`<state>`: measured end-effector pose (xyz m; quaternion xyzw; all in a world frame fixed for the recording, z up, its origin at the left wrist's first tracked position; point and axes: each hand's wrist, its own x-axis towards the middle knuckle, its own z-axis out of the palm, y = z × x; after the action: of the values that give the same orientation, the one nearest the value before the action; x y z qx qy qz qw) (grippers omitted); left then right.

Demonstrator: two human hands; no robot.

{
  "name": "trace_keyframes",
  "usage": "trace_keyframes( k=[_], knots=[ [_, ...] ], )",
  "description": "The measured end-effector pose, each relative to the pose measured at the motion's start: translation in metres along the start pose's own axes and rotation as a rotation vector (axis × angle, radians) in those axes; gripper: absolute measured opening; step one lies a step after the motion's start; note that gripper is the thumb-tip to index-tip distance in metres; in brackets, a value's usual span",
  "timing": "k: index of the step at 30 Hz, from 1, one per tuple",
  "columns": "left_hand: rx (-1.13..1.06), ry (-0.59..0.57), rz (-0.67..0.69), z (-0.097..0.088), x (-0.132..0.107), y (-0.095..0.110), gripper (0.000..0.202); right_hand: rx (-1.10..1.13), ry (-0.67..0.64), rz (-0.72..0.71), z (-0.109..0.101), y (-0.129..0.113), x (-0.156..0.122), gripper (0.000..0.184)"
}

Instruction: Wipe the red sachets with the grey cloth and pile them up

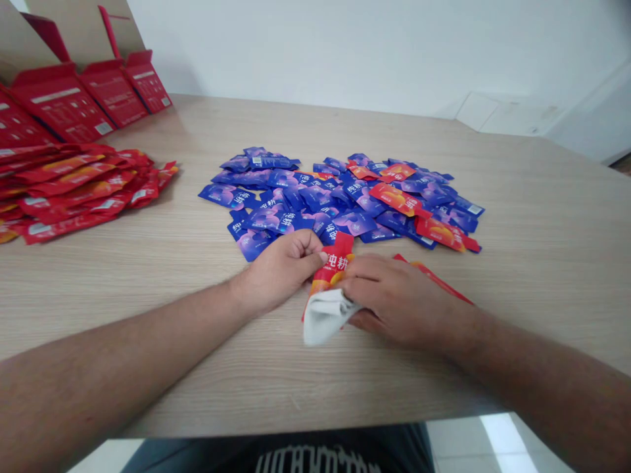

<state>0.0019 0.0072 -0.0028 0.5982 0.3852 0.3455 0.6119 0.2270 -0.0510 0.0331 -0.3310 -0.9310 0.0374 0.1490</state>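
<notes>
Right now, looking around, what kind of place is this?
Probably a plain workroom or packing room: a wood-look table, white walls, and heaps of blue sachets and red sachets beside open red cartons.

Packing room, laminate table, sachet piles

Left hand and right hand close together, fingers curled, forearms angled inward from both sides.

2 hands, 1 red sachet between them, 4 open red cartons, 4 red sachets atop blue sachets
</notes>
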Motion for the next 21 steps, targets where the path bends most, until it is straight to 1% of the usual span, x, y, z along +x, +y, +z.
trace_keyframes(
  k=[1,2,3,6,7,8,9,12,14,15,18,19,21],
  knots=[
    [-0.001,-0.003,0.003,0.0,0.0,0.0,0.024,0.004,-0.012,-0.018,0.0,-0.001,0.0,0.006],
    [-0.008,-0.007,0.004,0.0,0.0,0.0,0.024,-0.009,-0.005,-0.006,-0.001,0.0,-0.001,0.006],
    [-0.017,-0.011,0.001,0.001,0.0,0.001,0.024,-0.036,0.02,0.035,-0.002,0.003,-0.001,0.008],
    [-0.029,-0.007,-0.021,0.002,0.0,0.002,0.026,-0.127,0.126,0.215,-0.004,0.014,0.0,0.018],
    [-0.027,-0.003,-0.025,0.002,0.0,0.002,0.027,-0.138,0.136,0.245,-0.004,0.016,0.001,0.019],
    [-0.024,0.001,-0.025,0.002,0.0,0.002,0.027,-0.132,0.128,0.243,-0.004,0.015,0.001,0.019],
    [-0.019,0.004,-0.02,0.002,0.0,0.002,0.027,-0.108,0.103,0.209,-0.004,0.013,0.001,0.017],
    [0.002,0.013,0.006,0.001,0.0,0.001,0.024,-0.001,-0.026,0.02,-0.002,0.0,0.0,0.009],
    [0.02,0.015,0.014,0.0,0.0,0.001,0.022,0.024,-0.055,-0.039,-0.002,-0.003,-0.001,0.006],
    [0.02,0.012,0.014,0.0,0.0,0.0,0.022,0.007,-0.038,-0.022,-0.002,-0.002,-0.001,0.007],
    [-0.002,0.003,0.009,0.001,0.001,0.0,0.024,-0.093,0.078,0.132,-0.002,0.01,-0.001,0.017],
    [-0.009,0.002,0.009,0.001,0.001,0.0,0.024,-0.112,0.098,0.173,-0.002,0.013,-0.001,0.019],
    [-0.004,-0.003,0.013,0.0,0.002,-0.001,0.024,-0.103,0.098,0.177,-0.002,0.013,0.0,0.018]
  ],
)
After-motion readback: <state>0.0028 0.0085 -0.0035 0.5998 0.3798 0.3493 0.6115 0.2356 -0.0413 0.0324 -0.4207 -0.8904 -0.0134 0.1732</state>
